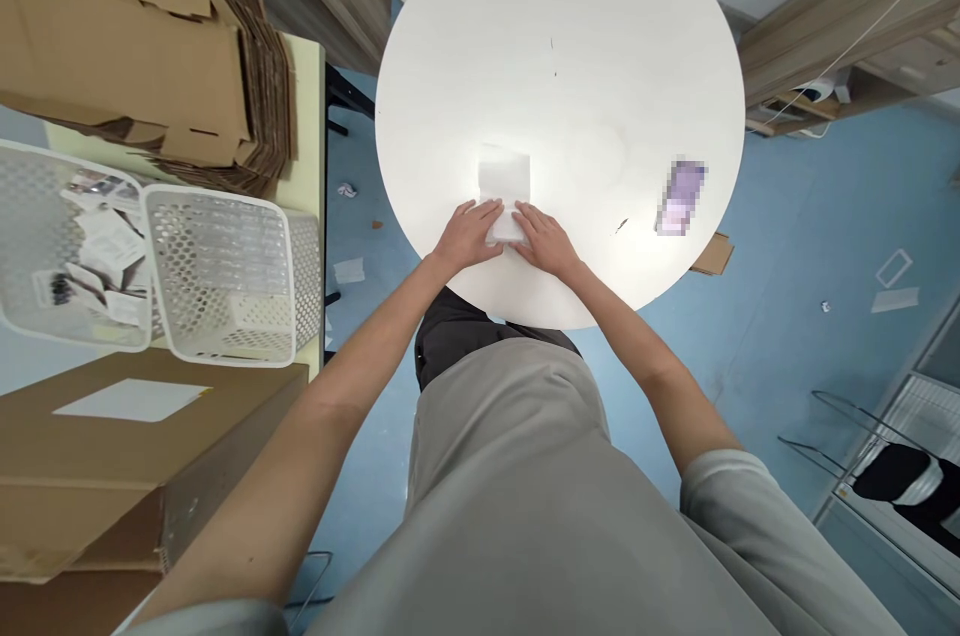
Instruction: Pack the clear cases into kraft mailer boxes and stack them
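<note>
On the near part of the round white table (540, 6) lies a small white piece (504, 176) that looks like folded paper or thin card. A flat, squarish panel of it points away from me, and a brighter block-like part lies between my hands. My left hand (471, 234) grips it from the left, fingers curved along its edge. From the right, my right hand (546, 238) holds it in the same way. The fingertips hide parts of both sides, and I cannot tell whether it is a box or a folded sheet.
A pixelated purple object (681, 196) lies at the table's right. To the left, flattened cardboard boxes (127, 56) are stacked beside a white basket of clear plastic packs (225, 346) and another basket of small packets (75, 341). A large carton (90, 451) stands nearer me.
</note>
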The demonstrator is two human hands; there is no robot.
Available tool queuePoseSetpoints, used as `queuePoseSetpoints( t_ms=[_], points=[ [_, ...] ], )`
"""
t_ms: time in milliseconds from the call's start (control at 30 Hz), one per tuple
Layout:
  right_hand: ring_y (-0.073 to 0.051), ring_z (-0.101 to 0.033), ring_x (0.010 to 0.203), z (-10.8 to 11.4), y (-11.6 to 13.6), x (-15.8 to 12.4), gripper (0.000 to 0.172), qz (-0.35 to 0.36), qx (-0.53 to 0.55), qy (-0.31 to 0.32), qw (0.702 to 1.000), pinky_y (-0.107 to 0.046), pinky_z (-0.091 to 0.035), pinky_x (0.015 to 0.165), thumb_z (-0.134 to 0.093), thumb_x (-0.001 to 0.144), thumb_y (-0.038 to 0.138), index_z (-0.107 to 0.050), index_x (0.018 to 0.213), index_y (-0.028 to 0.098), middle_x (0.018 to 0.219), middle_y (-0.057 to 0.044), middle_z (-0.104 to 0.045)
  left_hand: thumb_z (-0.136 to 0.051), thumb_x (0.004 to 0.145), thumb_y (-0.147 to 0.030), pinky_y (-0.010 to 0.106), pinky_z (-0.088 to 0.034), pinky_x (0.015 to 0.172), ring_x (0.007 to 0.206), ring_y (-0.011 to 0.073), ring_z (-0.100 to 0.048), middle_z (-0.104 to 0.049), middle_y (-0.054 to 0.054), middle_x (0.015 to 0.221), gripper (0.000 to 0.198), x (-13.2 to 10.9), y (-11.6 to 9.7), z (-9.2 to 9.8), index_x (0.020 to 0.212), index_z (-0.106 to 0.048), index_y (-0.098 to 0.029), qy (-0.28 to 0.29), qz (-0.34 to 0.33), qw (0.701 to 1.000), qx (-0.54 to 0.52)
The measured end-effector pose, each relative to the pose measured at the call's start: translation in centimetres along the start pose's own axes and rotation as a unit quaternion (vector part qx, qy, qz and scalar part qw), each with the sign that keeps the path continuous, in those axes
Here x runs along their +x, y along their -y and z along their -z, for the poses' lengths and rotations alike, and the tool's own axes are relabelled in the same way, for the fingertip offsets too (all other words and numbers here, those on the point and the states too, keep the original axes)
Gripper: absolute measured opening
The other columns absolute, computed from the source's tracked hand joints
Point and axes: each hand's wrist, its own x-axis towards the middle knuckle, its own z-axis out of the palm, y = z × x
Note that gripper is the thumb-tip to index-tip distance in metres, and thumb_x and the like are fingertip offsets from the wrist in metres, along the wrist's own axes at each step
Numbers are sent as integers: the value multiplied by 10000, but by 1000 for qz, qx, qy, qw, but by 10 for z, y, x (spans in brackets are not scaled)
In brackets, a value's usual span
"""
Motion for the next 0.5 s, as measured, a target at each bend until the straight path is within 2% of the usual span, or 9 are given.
queuePoseSetpoints(
  t_ms=[133,300,400,500],
  points=[
    [-339,-445,1665,-6,5,-21,662,-7,21,-10,1000,-593,-435,1330,-368,1171,595,-520,1679,198,1781,-168,-477,-681,987,-468,558,-325,1376,1634,356,-493,-521,136,1752,717,-25,-10,-10,1647,-577,-206,-5,52,997,-49],
    [-354,-607,1479,-7,8,-6,687,-85,58,-47,994,-550,-566,1207,-264,1177,626,-572,1617,197,1599,-181,-656,-600,1061,-593,508,-450,1287,1510,374,-619,-681,128,1606,629,-20,-17,-10,1561,-654,-215,-58,128,983,-115],
    [-347,-692,1326,-6,6,12,699,-131,54,-60,988,-510,-620,1107,-204,1180,644,-580,1587,218,1522,-172,-679,-558,1090,-617,488,-538,1143,1324,391,-716,-812,135,1334,517,-6,-22,-10,1356,-759,-221,-93,193,969,-125],
    [-328,-731,1208,-4,-2,29,703,-148,64,-85,983,-491,-637,1060,-221,1167,697,-607,1548,251,1475,-159,-670,-573,1087,-578,498,-555,1039,1179,398,-737,-802,150,1101,415,8,-22,-13,1076,-780,-219,-124,257,952,-110]
  ],
)
